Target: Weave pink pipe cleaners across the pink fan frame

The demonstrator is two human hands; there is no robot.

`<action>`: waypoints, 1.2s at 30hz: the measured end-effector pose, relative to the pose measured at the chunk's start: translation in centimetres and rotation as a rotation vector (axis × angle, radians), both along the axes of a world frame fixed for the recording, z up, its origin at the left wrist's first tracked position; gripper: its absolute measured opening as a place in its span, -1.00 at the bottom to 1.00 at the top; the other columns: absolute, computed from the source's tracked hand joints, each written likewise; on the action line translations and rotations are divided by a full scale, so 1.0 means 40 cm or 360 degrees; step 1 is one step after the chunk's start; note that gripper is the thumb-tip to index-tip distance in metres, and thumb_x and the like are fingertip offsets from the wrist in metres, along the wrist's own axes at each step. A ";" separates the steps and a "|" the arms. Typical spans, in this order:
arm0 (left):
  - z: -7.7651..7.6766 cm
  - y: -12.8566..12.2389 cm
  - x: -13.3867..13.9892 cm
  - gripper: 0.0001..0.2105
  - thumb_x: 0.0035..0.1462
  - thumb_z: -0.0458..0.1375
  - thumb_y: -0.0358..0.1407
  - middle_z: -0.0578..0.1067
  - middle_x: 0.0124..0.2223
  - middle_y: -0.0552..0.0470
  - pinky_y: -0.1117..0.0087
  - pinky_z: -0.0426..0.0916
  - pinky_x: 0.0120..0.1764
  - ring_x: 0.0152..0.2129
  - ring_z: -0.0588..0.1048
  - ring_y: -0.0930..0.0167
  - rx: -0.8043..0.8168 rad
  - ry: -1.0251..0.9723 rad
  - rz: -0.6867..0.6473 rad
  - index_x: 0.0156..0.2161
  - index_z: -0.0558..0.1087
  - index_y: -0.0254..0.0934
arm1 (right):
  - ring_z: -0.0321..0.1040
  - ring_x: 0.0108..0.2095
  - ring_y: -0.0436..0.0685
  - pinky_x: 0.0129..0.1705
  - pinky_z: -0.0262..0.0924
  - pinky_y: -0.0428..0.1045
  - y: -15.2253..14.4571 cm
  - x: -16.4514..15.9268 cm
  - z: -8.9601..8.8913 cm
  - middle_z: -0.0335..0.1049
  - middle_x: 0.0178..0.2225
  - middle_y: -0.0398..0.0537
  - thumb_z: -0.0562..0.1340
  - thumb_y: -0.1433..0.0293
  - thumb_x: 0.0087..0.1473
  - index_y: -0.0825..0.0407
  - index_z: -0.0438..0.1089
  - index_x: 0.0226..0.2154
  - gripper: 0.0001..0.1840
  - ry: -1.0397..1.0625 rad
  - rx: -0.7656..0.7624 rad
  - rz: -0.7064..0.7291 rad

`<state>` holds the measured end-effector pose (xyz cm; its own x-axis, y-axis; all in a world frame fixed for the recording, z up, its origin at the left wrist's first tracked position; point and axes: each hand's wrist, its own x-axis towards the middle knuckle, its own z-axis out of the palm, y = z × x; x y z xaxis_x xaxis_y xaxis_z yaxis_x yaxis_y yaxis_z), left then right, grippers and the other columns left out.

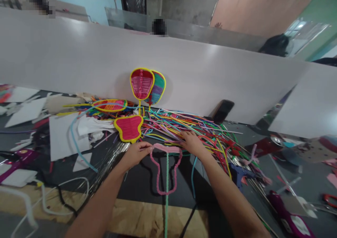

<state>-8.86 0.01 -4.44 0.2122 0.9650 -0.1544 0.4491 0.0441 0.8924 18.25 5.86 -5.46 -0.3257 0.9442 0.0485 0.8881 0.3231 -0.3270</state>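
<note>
My left hand (137, 154) pinches the top left corner of a pink pipe-cleaner frame (158, 182), an outline that is wide on top and narrower below. A pale green pipe-cleaner stem (167, 174) runs down its middle and on past its lower edge. My right hand (192, 144) lies over the pile of loose colored pipe cleaners (171, 124), fingers stretched out, just above the frame's top right corner. Near my left hand is a finished shape (129, 128), red-pink with a yellow border. Two rounded fan-like pieces (142, 83) with yellow rims stand against the white panel.
A white panel (105, 55) closes off the back; a dark phone (223, 111) leans on it. Purple glue guns (292, 217) lie right and left. White paper (68, 136), thin metal wires (110, 164), a blue tool (238, 174) and a red can (268, 145) surround the work.
</note>
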 end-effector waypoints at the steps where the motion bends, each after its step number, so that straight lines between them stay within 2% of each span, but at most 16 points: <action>1: -0.004 0.000 -0.001 -0.62 0.01 0.10 0.01 0.57 -0.30 0.02 0.39 0.36 -0.15 -0.31 0.49 0.35 0.0019 -0.0009 -0.0014 -0.28 0.50 -0.29 | 0.30 -0.06 0.21 -0.01 0.12 0.04 0.004 -0.002 -0.003 0.45 -0.12 0.09 0.25 0.44 -0.02 0.06 0.40 -0.12 -0.67 -0.0052 0.0019 -0.0049; 3: -0.011 0.000 -0.002 -0.64 0.04 0.08 -0.02 0.57 -0.30 0.02 0.39 0.36 -0.13 -0.30 0.49 0.35 0.0062 -0.0008 -0.0036 -0.27 0.49 -0.29 | 0.34 -0.12 0.20 -0.08 0.15 0.02 0.015 0.006 -0.001 0.47 -0.19 0.12 0.16 0.43 0.08 0.06 0.42 -0.20 -0.79 -0.0137 0.0059 -0.0175; 5: -0.014 -0.001 -0.003 -0.65 0.05 0.06 -0.03 0.57 -0.30 0.03 0.38 0.36 -0.12 -0.29 0.49 0.35 0.0094 0.0016 -0.0044 -0.27 0.49 -0.28 | 0.36 -0.18 0.21 -0.16 0.16 0.02 0.030 0.027 0.011 0.47 -0.24 0.17 0.06 0.42 0.16 0.08 0.43 -0.25 -0.76 -0.0191 0.0117 -0.0325; 8: -0.012 -0.003 -0.001 -0.64 0.06 0.05 -0.02 0.57 -0.30 0.03 0.37 0.36 -0.11 -0.29 0.49 0.34 0.0114 0.0054 -0.0045 -0.27 0.50 -0.26 | 0.38 -0.21 0.22 -0.23 0.16 0.01 0.054 0.069 0.034 0.46 -0.24 0.18 -0.01 0.39 0.20 0.10 0.42 -0.21 -0.69 -0.0215 0.0204 -0.0498; 11: -0.010 -0.004 0.000 -0.65 0.06 0.04 -0.02 0.58 -0.29 0.04 0.39 0.37 -0.13 -0.29 0.49 0.35 0.0129 0.0071 -0.0050 -0.27 0.50 -0.25 | 0.38 -0.21 0.21 -0.23 0.16 0.01 0.069 0.102 0.048 0.46 -0.20 0.15 0.01 0.38 0.18 0.09 0.39 -0.14 -0.69 -0.0193 0.0253 -0.0547; 15: -0.012 -0.004 -0.001 -0.66 0.07 0.03 -0.03 0.58 -0.28 0.05 0.40 0.36 -0.14 -0.29 0.49 0.36 0.0160 0.0112 -0.0059 -0.26 0.50 -0.23 | 0.31 -0.07 0.22 -0.07 0.13 0.03 0.068 0.102 0.041 0.37 -0.04 0.19 0.07 0.43 0.14 0.13 0.32 -0.02 -0.65 -0.0124 0.0284 -0.0426; 17: -0.010 -0.003 -0.002 -0.66 0.09 0.01 -0.05 0.58 -0.27 0.04 0.41 0.36 -0.15 -0.29 0.50 0.36 0.0190 0.0189 -0.0077 -0.26 0.50 -0.22 | 0.31 -0.08 0.16 -0.03 0.11 -0.01 0.058 0.084 0.030 0.42 -0.10 0.10 0.09 0.44 0.13 0.08 0.39 -0.13 -0.73 -0.0082 0.0237 -0.0272; 21: -0.002 0.000 -0.006 -0.68 0.13 -0.02 -0.11 0.57 -0.24 -0.01 0.34 0.34 -0.15 -0.26 0.48 0.32 0.0369 0.0472 -0.0139 -0.25 0.50 -0.23 | 0.35 -0.22 0.09 -0.13 0.14 -0.07 0.029 0.043 0.001 0.48 -0.32 -0.06 0.20 0.41 0.05 0.02 0.44 -0.35 -0.89 -0.0011 0.0090 -0.0039; 23: -0.002 0.002 -0.009 -0.70 0.14 -0.02 -0.13 0.55 -0.18 -0.05 0.30 0.31 -0.08 -0.19 0.46 0.30 0.0515 0.0570 -0.0061 -0.23 0.49 -0.25 | 0.35 -0.25 0.10 -0.16 0.14 -0.06 0.016 0.033 -0.009 0.47 -0.37 -0.05 0.23 0.42 0.00 0.03 0.43 -0.41 -0.94 0.0026 0.0057 -0.0040; 27: -0.004 0.004 -0.019 -0.71 0.16 -0.04 -0.22 0.50 -0.08 -0.10 0.27 0.24 0.03 -0.09 0.42 0.31 0.0709 0.0573 0.0343 -0.12 0.42 -0.28 | 0.35 -0.30 0.12 -0.21 0.14 -0.03 0.002 0.042 -0.014 0.45 -0.37 0.01 0.13 0.46 0.05 0.04 0.37 -0.43 -0.88 0.0177 0.0100 -0.0227; 30: 0.013 0.000 -0.024 -0.72 0.15 -0.04 -0.25 0.48 -0.09 -0.11 0.32 0.29 -0.03 -0.13 0.44 0.34 0.0759 0.0452 0.0610 -0.11 0.39 -0.30 | 0.36 -0.38 0.13 -0.30 0.17 -0.01 -0.001 0.061 -0.008 0.43 -0.41 0.00 0.06 0.41 0.10 0.03 0.31 -0.37 -0.87 0.0366 0.0186 -0.0431; 32: 0.034 -0.012 -0.025 -0.74 0.12 -0.02 -0.23 0.47 -0.13 -0.10 0.36 0.34 -0.13 -0.21 0.45 0.36 0.0744 0.0396 0.0664 -0.15 0.39 -0.30 | 0.37 -0.38 0.12 -0.33 0.21 -0.01 -0.002 0.072 -0.001 0.43 -0.41 -0.01 0.01 0.36 0.13 0.03 0.25 -0.33 -0.85 0.0503 0.0253 -0.0521; 34: 0.051 -0.035 -0.025 -0.75 0.10 0.01 -0.18 0.49 -0.22 -0.04 0.39 0.36 -0.23 -0.31 0.46 0.38 0.0592 0.0390 0.0497 -0.21 0.41 -0.28 | 0.39 -0.36 0.10 -0.31 0.25 -0.01 -0.003 0.083 0.009 0.43 -0.36 0.00 -0.05 0.33 0.16 0.03 0.19 -0.31 -0.83 0.0726 0.0346 -0.0562; 36: 0.052 -0.068 -0.022 -0.72 0.09 0.03 -0.09 0.49 -0.38 0.03 0.43 0.35 -0.34 -0.43 0.46 0.40 0.0236 0.0350 0.0086 -0.27 0.43 -0.26 | 0.40 -0.36 0.07 -0.29 0.28 0.00 -0.004 0.094 0.021 0.42 -0.34 -0.01 -0.05 0.29 0.16 0.02 0.17 -0.31 -0.82 0.1090 0.0486 -0.0585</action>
